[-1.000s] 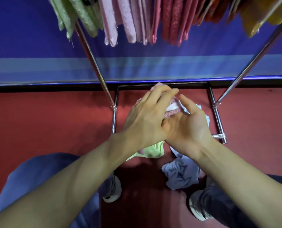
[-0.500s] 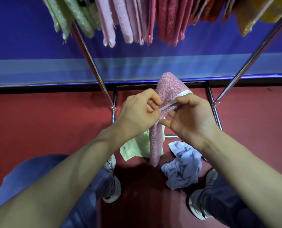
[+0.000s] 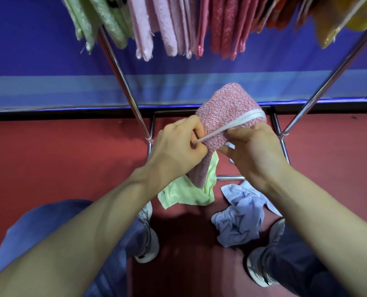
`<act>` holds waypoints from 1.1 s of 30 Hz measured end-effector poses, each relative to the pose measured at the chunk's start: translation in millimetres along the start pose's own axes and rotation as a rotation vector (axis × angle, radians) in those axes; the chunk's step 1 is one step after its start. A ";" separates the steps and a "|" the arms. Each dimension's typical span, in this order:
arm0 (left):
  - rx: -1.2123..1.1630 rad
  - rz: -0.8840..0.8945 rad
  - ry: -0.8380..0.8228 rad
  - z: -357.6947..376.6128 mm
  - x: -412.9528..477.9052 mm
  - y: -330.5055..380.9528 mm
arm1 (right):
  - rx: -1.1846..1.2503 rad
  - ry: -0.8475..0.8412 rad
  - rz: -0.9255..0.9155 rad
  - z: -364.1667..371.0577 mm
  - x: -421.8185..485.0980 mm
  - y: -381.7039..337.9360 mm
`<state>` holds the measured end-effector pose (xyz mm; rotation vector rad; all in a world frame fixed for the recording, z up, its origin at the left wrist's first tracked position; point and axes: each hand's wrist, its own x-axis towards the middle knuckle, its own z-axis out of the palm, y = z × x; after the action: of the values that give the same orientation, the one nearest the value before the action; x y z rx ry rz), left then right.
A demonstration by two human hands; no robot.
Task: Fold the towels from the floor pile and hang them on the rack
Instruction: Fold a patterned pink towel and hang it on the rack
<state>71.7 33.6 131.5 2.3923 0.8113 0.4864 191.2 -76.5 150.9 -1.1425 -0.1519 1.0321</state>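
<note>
Pink towel [image 3: 227, 106] is held up under the rack [image 3: 122, 82], left hand [image 3: 178, 148] and right hand [image 3: 253, 151] each pinching its white hem, likely to square the fold; green towel [image 3: 187, 194] and blue towel [image 3: 240, 219] lie on the floor [image 3: 49, 157]

Nubby pink terry towel [image 3: 225, 108]; glossy chromed metal rack [image 3: 122, 82]; matt red floor [image 3: 60, 159].

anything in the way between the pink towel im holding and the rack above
Nothing visible blocks it: the pink towel, held by the left hand and right hand, has open air up to the rack. The hanging towels are packed close and the rail is out of frame, so no free slot shows.
</note>
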 end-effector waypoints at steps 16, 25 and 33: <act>0.016 0.238 -0.116 14.6 -14.8 9.4 | 0.158 0.087 0.042 2.1 3.2 12.3; 0.224 0.165 -0.017 8.9 -16.6 13.9 | 0.270 0.035 0.149 -0.9 8.7 9.1; 0.385 0.151 0.060 1.7 -12.9 11.9 | 0.191 0.063 0.091 -0.5 12.7 15.4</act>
<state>68.1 16.8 135.4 2.8218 0.8139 0.5006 189.4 -67.0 133.5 -1.0138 0.0487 1.0662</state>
